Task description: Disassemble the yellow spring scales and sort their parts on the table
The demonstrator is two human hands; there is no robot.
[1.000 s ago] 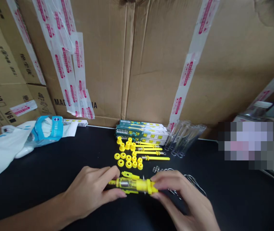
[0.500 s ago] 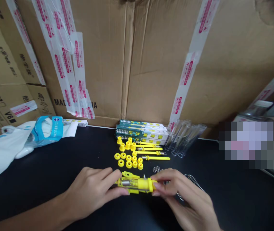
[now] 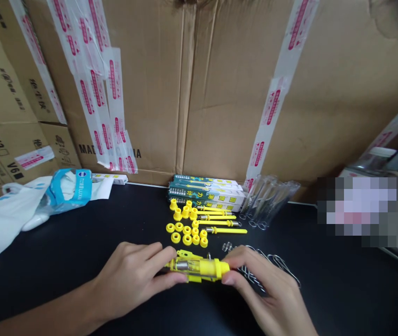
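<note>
A clear tube with yellow end fittings (image 3: pixel 193 266) lies level between my two hands, with a metal part showing inside it. The fingers and thumb of my left hand (image 3: pixel 136 280) pinch its left end. At the right end, my right hand (image 3: pixel 265 284) has thumb and fingertips closed on the yellow cap (image 3: pixel 224 268). A flat yellow piece (image 3: pixel 185 254) shows just behind the tube. Beyond the hands are several yellow rings and collars (image 3: pixel 187 229) and several yellow rods with metal springs (image 3: pixel 228 230).
Printed boxes (image 3: pixel 204 192) are stacked against the cardboard wall (image 3: pixel 226 93). Clear tubes (image 3: pixel 267 200) lean beside them. Metal hooks (image 3: pixel 282 266) lie behind my right hand, with small springs (image 3: pixel 226 246) nearby. A blue and white plastic packet (image 3: pixel 71 189) rests at the left on the black table (image 3: pixel 132 219).
My right hand's fingers have shifted slightly right along the yellow cap, uncovering more of it and of the hooks behind. My left hand has hardly moved.
</note>
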